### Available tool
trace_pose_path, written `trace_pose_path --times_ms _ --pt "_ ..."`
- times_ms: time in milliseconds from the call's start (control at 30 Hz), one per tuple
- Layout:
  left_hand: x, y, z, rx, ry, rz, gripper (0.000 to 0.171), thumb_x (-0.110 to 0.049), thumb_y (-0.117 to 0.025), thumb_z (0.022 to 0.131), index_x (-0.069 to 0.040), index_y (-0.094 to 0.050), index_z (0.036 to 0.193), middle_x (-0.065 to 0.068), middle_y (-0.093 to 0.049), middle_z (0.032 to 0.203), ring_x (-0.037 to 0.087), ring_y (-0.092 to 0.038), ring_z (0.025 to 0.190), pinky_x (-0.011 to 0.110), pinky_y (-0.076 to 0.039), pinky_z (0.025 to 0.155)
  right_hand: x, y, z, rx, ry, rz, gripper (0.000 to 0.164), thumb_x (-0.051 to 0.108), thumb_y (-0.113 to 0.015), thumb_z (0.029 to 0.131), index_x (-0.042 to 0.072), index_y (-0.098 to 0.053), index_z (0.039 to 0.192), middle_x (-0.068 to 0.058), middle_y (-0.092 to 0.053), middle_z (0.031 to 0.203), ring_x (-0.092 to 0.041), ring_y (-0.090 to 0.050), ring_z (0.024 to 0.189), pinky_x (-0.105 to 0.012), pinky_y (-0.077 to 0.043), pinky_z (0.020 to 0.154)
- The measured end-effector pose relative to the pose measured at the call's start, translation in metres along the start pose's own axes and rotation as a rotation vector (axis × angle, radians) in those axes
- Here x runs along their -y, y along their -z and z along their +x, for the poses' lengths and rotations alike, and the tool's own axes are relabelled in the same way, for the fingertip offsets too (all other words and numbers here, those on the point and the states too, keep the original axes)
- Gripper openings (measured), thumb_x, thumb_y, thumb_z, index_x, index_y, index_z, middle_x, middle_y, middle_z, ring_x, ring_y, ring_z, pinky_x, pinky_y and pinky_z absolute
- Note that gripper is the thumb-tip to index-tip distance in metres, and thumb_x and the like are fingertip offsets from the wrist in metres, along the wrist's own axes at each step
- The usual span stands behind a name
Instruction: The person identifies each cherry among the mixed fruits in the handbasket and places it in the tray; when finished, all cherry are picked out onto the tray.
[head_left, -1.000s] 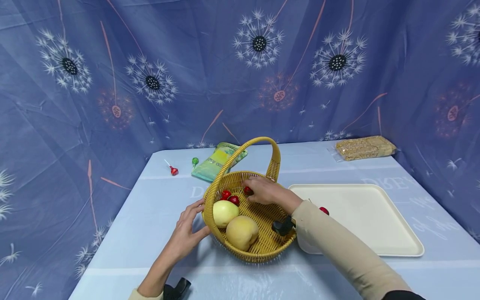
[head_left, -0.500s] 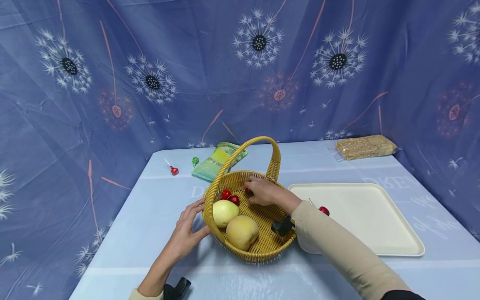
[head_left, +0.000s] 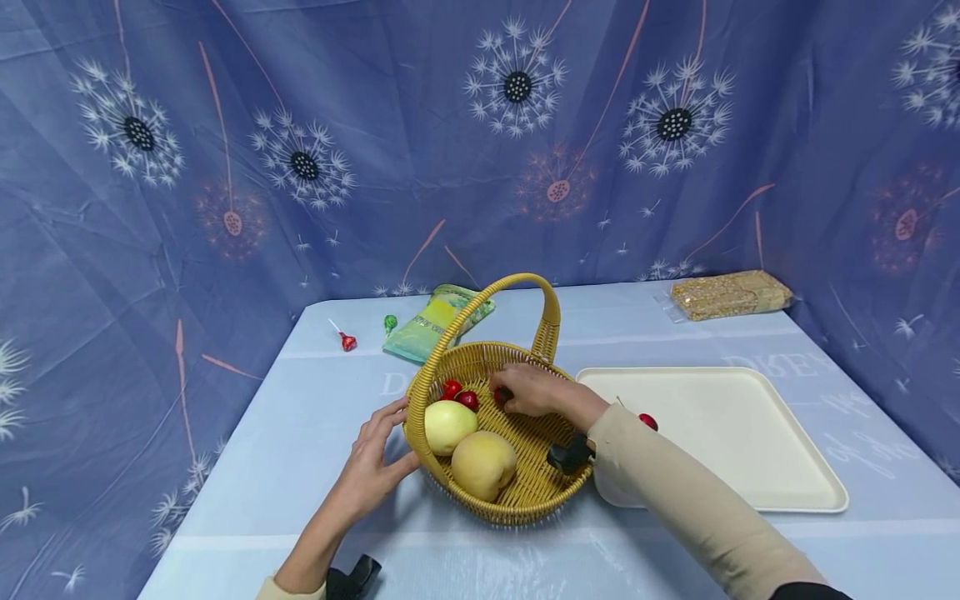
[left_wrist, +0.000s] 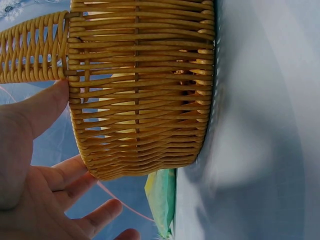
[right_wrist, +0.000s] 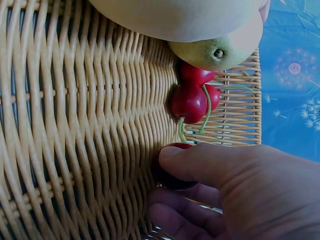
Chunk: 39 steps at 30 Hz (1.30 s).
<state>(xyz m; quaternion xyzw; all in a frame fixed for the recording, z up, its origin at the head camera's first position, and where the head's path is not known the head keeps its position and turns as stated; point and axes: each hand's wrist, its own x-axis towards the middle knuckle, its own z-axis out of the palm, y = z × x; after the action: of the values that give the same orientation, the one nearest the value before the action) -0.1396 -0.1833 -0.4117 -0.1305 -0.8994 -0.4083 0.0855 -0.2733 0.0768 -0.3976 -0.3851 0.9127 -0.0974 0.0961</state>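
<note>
A yellow wicker basket (head_left: 517, 515) with an arched handle stands mid-table. Inside it, on the left, are a pale green apple-like fruit (head_left: 450, 427), a yellow peach-like fruit (head_left: 483, 467) and several red cherries (right_wrist: 189, 104) with green stems. My right hand (head_left: 534, 390) reaches in and pinches a dark red cherry (right_wrist: 172, 179) between thumb and fingers, low against the wicker. At the basket's left side my left hand (head_left: 372, 462) rests its thumb and fingertips against the rim, other fingers spread straight in the left wrist view.
A cream tray (head_left: 750, 510) lies to the right, with a red cherry (head_left: 648, 422) at its left, partly behind my right sleeve. Behind the basket are a green packet (head_left: 429, 327), a green lollipop (head_left: 390, 323) and a red lollipop (head_left: 348, 342). A wrapped golden pack (head_left: 731, 296) sits back right.
My right hand has shifted slightly to the right and nearer inside the basket, with the dark red cherry at its fingertips. My left hand and the basket have stayed in place.
</note>
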Motion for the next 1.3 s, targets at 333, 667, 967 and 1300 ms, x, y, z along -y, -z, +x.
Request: trace_pose_path --times_ms 333,667,967,1300 --pt "0.0 0.001 0.0 0.005 0.009 -0.008 0.054 -0.03 -0.073 0.081 -0.016 -0.053 0.129 0.005 -0.039 0.147 0.035 -0.029 0.138 0.067 -0.028 0.103 0.003 0.01 -0.004 -0.022 -0.024 0.074 0.032 0.015 -0.065 0.088 0.01 -0.061 0.12 -0.006 -0.06 0.113 -0.02 -0.056 0.102 -0.037 -0.047 0.085" --pt "0.0 0.001 0.001 0.004 0.001 -0.005 0.054 -0.031 -0.072 0.082 -0.016 -0.052 0.13 0.006 -0.039 0.147 0.035 -0.029 0.138 0.067 -0.029 0.102 0.009 0.034 -0.027 -0.143 0.009 0.126 0.035 0.019 -0.063 0.089 0.013 -0.06 0.123 -0.002 -0.061 0.114 -0.014 -0.057 0.086 -0.032 -0.045 0.076" --pt "0.001 0.0 0.0 0.003 0.004 -0.011 0.054 -0.031 -0.072 0.082 -0.016 -0.053 0.13 0.006 -0.04 0.147 0.035 -0.03 0.138 0.066 -0.029 0.102 0.005 0.041 -0.057 -0.235 -0.021 0.166 0.039 0.024 -0.067 0.087 0.014 -0.061 0.124 -0.002 -0.065 0.117 -0.018 -0.063 0.099 -0.036 -0.051 0.083" --pt "0.002 0.001 0.001 0.009 0.016 -0.021 0.055 -0.031 -0.073 0.081 -0.016 -0.052 0.13 0.005 -0.038 0.148 0.034 -0.028 0.139 0.066 -0.028 0.103 0.003 0.045 -0.095 -0.314 -0.047 0.239 0.04 0.025 -0.07 0.085 0.015 -0.06 0.123 0.005 -0.064 0.107 -0.009 -0.06 0.091 -0.029 -0.051 0.076"
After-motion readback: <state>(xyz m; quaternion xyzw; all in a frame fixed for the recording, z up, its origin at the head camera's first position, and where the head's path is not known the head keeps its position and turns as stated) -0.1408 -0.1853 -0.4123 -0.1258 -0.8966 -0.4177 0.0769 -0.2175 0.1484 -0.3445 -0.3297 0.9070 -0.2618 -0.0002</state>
